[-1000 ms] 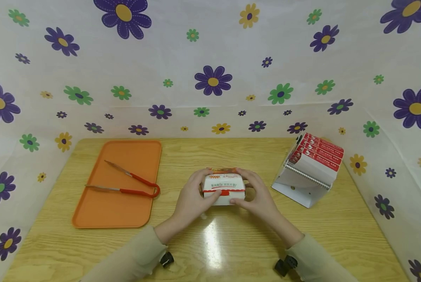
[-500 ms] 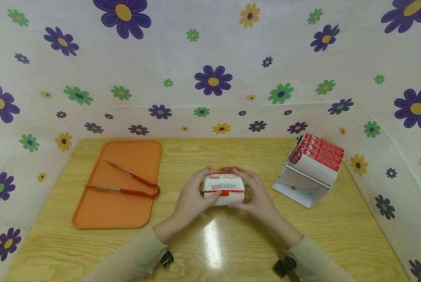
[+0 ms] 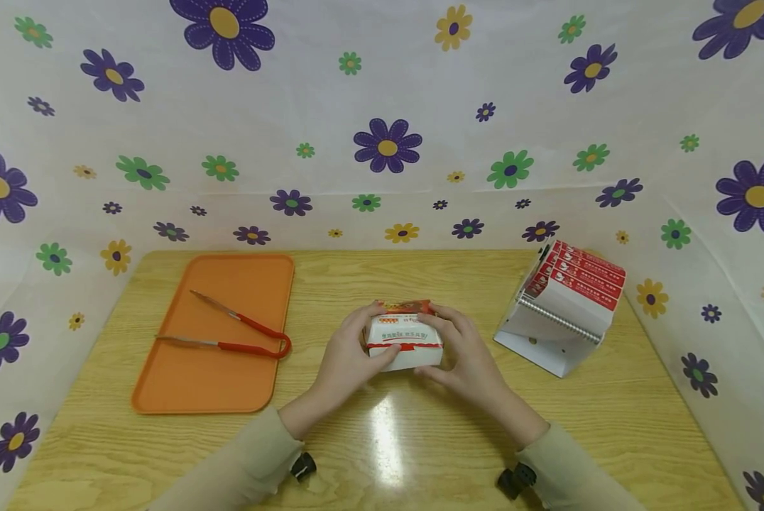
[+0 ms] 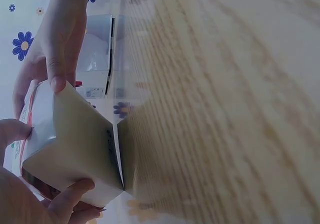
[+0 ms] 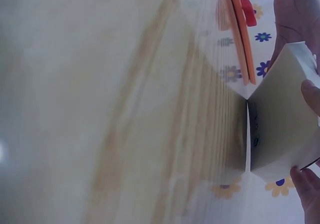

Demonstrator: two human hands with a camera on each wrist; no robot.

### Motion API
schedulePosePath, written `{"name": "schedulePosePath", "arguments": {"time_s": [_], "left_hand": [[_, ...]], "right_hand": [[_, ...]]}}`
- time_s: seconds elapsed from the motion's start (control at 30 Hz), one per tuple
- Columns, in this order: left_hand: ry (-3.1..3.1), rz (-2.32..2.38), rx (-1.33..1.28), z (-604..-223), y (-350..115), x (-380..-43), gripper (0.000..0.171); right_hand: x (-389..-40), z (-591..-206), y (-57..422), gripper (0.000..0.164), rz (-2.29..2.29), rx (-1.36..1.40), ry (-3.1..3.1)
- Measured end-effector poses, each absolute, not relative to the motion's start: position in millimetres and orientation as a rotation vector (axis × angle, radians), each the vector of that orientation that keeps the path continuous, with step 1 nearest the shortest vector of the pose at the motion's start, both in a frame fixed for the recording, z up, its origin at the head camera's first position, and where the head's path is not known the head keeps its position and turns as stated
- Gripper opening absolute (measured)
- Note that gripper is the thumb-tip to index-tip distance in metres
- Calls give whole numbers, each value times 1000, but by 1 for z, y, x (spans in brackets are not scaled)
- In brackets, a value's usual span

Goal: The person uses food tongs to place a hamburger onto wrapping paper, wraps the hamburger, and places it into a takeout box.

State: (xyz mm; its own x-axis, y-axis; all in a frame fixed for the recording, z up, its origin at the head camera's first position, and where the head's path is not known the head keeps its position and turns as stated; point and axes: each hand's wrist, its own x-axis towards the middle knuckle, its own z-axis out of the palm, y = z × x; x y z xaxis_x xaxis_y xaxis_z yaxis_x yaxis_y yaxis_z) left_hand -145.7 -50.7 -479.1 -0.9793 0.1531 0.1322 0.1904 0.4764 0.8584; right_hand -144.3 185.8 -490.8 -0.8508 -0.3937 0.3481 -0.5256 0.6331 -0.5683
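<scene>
A white and red paper burger box [image 3: 404, 335], its lid down, is held between both hands in the middle of the table. My left hand [image 3: 346, 355] grips its left side, thumb on the front edge near the red tab. On the opposite side, my right hand [image 3: 466, 355] holds the box with fingers over the lid and thumb low on the front. In the left wrist view the box [image 4: 82, 139] stands tilted, a thin gap between its underside and the table. The right wrist view shows the plain side of the box [image 5: 282, 119]. Its contents are hidden.
At the left lies an orange tray [image 3: 228, 390] bearing red-handled tongs [image 3: 250, 348], spread apart. A white spiral-bound stand [image 3: 548, 337] with several red and white paper pieces [image 3: 583, 277] is at the right. A flowered cloth [image 3: 318, 106] surrounds the wooden table [image 3: 388, 277].
The box has tilted and shifted slightly, its right front corner rising a little. My right fingers have moved further onto the lid; my left hand keeps its hold.
</scene>
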Motion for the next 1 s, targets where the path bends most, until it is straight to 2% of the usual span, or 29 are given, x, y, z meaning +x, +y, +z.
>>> {"name": "schedulePosePath", "arguments": {"time_s": [0.27, 0.6, 0.87, 1.0], "left_hand": [[-2708, -1535, -285, -474, -50, -145, 59], [-2699, -1403, -440, -481, -53, -147, 58], [-2745, -1160, -733, -489, -60, -144, 90], [-2713, -1046, -836, -490, -64, -147, 93]], "right_hand": [[-145, -492, 186, 89, 1014, 758, -2639], [-145, -492, 186, 83, 951, 789, -2612], [-146, -492, 188, 83, 955, 767, -2618], [-148, -491, 190, 85, 920, 786, -2625]]}}
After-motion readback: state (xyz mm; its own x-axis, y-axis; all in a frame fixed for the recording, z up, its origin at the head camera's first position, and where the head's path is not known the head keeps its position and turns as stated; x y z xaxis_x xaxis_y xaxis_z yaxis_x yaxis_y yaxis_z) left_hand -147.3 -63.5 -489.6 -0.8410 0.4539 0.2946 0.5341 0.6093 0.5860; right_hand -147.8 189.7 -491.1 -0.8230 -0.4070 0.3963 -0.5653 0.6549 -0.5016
